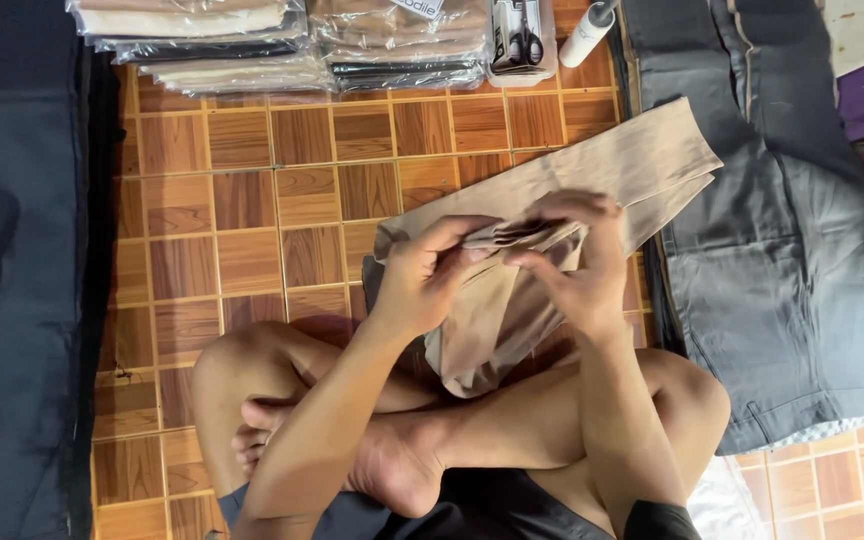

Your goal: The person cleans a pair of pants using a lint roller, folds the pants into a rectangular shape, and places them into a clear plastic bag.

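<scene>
I sit cross-legged on a brown tiled floor [252, 220]. Both hands hold a pair of beige trousers [642, 160] by the bunched waistband, lifted just above my legs. My left hand [422, 275] grips the folded edge from the left, fingers curled over it. My right hand [577, 260] pinches the same edge from the right, thumb below and fingers above. The trouser legs stretch away to the upper right and lie flat on the floor.
Stacks of bagged folded garments [282, 40] sit at the top. Beside them stand a pack of scissors [522, 35] and a white tube [589, 32]. Grey trousers [782, 250] lie at the right, dark cloth [12, 280] at the left.
</scene>
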